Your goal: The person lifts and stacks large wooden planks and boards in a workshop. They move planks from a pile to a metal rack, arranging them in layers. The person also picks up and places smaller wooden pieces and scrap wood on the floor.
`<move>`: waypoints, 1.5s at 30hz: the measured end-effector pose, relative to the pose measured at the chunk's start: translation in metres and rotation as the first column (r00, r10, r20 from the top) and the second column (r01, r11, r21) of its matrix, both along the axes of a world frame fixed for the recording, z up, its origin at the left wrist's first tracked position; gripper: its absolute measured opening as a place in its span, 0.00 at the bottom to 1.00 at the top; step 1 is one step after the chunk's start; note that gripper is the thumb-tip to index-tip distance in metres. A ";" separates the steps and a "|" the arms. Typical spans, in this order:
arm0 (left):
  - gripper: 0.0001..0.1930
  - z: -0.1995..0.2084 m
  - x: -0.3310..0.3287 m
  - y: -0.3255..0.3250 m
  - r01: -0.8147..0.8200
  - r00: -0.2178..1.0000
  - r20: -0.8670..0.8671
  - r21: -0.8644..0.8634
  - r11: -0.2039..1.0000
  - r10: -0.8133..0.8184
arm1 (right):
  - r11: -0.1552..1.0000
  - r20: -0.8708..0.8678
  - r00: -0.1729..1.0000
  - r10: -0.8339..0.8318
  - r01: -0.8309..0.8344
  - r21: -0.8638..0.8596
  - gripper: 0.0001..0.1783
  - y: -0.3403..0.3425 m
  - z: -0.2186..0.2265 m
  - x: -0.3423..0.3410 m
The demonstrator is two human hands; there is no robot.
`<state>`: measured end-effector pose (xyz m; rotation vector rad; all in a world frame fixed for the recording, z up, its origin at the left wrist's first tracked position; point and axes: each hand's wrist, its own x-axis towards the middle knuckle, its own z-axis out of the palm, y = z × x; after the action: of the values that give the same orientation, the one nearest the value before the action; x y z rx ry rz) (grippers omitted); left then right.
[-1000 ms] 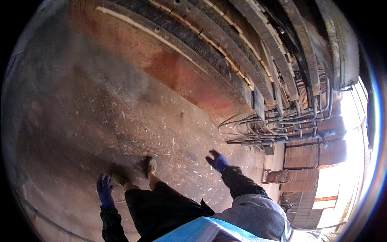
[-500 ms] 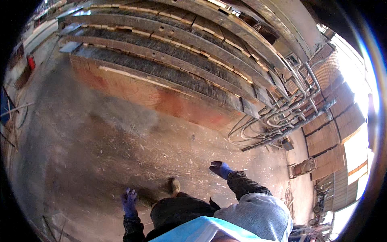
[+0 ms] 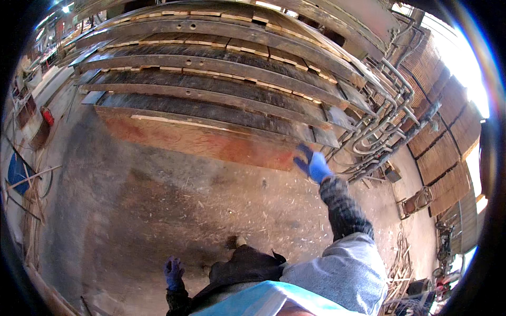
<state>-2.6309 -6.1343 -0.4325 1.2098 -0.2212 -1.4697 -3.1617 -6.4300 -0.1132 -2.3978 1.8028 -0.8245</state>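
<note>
My right hand (image 3: 314,165), in a blue glove with dark fingers, is raised with its fingers apart. It appears in front of the right end of a reddish-brown base panel (image 3: 211,149); I cannot tell whether it touches. Above that panel rises a large tiered press-like structure of long dark beams (image 3: 226,101), with pale wooden edges showing between its levels. My left hand (image 3: 173,273), also gloved, hangs low at my side, its fingers loosely apart and holding nothing.
Bent pipes and hoses (image 3: 385,118) cluster at the structure's right end. Stacked brown sheets (image 3: 440,163) stand farther right. Wood scraps (image 3: 399,266) lie at lower right, and chips litter the concrete floor (image 3: 221,203). A red cylinder (image 3: 47,116) is at far left.
My right hand has risen and reached forward, toward the structure's lower right end. My left hand remains low. The view has shifted, and the structure appears slightly lower.
</note>
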 end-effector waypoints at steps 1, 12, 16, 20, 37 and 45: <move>0.11 0.001 -0.004 -0.003 -0.008 1.000 0.014 0.022 1.000 0.008 | 0.998 0.057 0.998 0.028 -0.024 -0.063 0.27 -0.020 0.026 0.002; 0.07 0.069 -0.083 -0.065 -0.198 0.971 0.134 -0.010 0.980 0.198 | 0.893 -0.157 0.982 -0.108 0.027 -0.450 0.24 -0.279 0.135 -0.082; 0.05 0.022 -0.098 -0.072 -0.168 0.977 0.121 -0.053 0.984 0.173 | 0.939 -0.222 0.920 -0.322 0.282 -0.196 0.24 -0.349 0.158 -0.125; 0.06 0.061 -0.133 -0.091 -0.349 0.920 0.198 0.026 0.937 0.337 | 0.914 -0.324 0.856 -0.403 0.357 -0.195 0.25 -0.384 0.150 -0.100; 0.13 0.058 -0.032 -0.097 -0.200 0.956 0.213 -0.035 0.979 0.203 | 0.964 -0.004 1.000 -0.013 0.012 -0.266 0.26 -0.262 0.164 0.045; 0.17 0.005 0.123 -0.057 -0.202 0.927 0.347 0.135 0.970 0.145 | 0.921 0.144 0.928 0.344 -0.304 -0.243 0.18 -0.185 0.246 0.192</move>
<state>-2.5077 -6.1911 -0.4270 1.5764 -0.2154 -1.1389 -2.9693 -6.6151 0.1328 -2.5467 1.2564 -1.2050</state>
